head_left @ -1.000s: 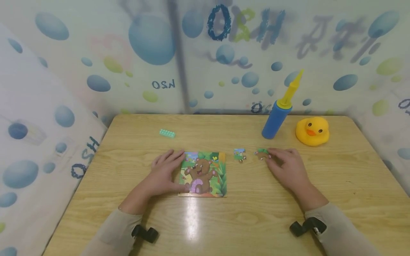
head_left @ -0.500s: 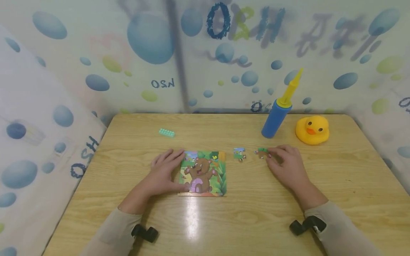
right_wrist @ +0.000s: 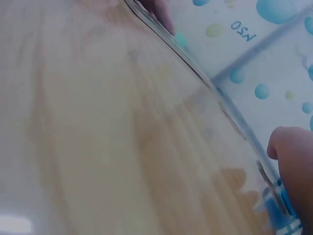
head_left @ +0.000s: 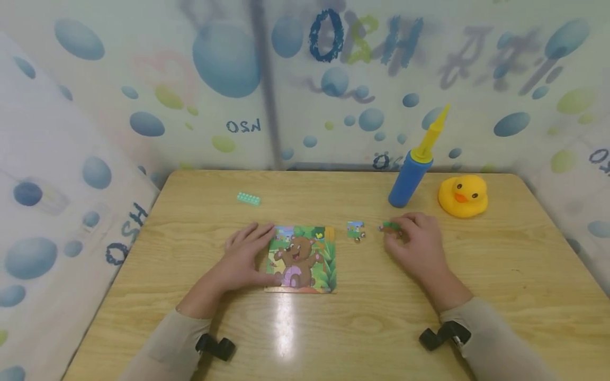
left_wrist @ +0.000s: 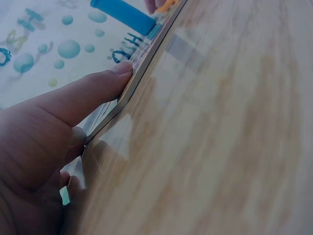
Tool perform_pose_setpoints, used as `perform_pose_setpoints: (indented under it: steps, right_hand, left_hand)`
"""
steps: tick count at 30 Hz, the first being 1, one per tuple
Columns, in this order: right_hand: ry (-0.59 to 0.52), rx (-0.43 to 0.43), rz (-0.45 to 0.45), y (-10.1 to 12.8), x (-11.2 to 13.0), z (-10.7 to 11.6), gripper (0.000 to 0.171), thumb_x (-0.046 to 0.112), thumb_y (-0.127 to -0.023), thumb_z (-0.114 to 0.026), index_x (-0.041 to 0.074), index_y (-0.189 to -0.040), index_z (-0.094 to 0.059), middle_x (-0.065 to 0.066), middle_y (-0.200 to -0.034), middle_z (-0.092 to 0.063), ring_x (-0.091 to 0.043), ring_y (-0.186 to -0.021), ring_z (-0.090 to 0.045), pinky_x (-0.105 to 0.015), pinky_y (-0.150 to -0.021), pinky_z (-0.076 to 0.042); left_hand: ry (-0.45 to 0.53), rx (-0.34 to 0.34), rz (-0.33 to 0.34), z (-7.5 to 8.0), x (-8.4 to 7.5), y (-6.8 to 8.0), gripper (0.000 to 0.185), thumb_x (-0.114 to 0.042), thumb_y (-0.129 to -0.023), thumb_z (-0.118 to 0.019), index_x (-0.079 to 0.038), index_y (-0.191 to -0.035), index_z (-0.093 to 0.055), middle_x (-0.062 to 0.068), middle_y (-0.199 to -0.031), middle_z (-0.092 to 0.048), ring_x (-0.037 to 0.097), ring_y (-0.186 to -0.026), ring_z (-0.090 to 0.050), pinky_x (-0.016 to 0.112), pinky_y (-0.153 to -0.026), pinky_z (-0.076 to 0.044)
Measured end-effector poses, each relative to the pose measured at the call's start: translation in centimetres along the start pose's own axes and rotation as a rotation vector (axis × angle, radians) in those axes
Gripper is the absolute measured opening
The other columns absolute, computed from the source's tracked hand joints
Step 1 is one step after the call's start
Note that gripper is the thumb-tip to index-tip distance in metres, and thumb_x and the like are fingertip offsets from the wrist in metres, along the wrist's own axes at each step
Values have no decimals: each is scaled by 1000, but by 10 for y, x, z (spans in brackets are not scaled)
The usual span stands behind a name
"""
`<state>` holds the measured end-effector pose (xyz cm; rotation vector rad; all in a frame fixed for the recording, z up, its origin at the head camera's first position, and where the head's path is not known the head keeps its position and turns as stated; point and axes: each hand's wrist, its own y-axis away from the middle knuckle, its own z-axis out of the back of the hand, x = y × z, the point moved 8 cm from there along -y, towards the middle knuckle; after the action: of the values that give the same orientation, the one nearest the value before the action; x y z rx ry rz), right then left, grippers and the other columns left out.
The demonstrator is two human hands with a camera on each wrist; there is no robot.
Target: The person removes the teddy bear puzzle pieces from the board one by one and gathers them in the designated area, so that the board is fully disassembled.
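Head view gives me the whole bench (head_left: 524, 275). My left grip (head_left: 245, 259) lies flat on the left edge of the bear puzzle board (head_left: 305, 259), fingers straight over its top left corner and thumb along its near left side. The left wrist view backs that up: the thumb (left_wrist: 83, 95) presses against the thin edge of the board, nothing curled round it. The board sits at the middle of the bench, a little toward the near edge.

My right grip (head_left: 414, 243) is right of the board, fingers curled down onto a green puzzle piece (head_left: 391, 226), pinching it at the fingertips; the piece is partly hidden by them and I cannot tell whether it is off the bench. A second loose puzzle piece (head_left: 356, 230) lies between that one and the board, apart from both.

Toward the far right corner stand a blue pump with a yellow nozzle (head_left: 411, 177), tilted, and a yellow rubber duck (head_left: 463, 196) just beside it. A small teal brick (head_left: 249, 198) lies toward the far left.
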<state>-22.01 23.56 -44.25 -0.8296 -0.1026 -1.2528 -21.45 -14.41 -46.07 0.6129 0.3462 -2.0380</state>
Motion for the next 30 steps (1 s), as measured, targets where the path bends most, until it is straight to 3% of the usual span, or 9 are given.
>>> perform_pose_setpoints:
  steps: [5, 13, 26, 30]
  right_hand:
    - [24, 29, -26, 0, 10, -13, 33, 18, -84, -73, 1, -111, -79, -17, -115, -64, -42, -110, -53, -61, -99, -36]
    - [25, 51, 93, -2, 42, -38, 40, 28, -83, -80, 0, -110, -79, -19, -116, -67, -44, -110, -55, -61, -98, -39]
    - [27, 161, 133, -4, 86, -71, 41, 41, -86, -79, 7, -109, -78, -12, -119, -68, -38, -117, -56, -60, -101, -41]
    - [81, 210, 94, -4, 96, -80, 45, 48, -87, -79, 8, -110, -78, -9, -121, -67, -36, -121, -54, -59, -102, -38]
  left_hand:
    - [-13, 0, -4, 0, 0, -1, 120, -61, -75, -92, -5, -166, -36, 9, -175, -27, 45, -160, -12, 71, -120, -2]
    - [-9, -2, -8, -1, 1, -2, 119, -63, -76, -91, -6, -166, -37, 8, -175, -28, 46, -159, -13, 72, -120, -3]
    - [12, -2, 3, 1, 0, 1, 118, -58, -76, -92, -4, -165, -38, 10, -175, -29, 47, -159, -12, 71, -120, -3]
    - [14, -6, 2, 1, 0, 1, 117, -57, -75, -93, -4, -165, -38, 10, -174, -29, 47, -159, -13, 71, -120, -2]
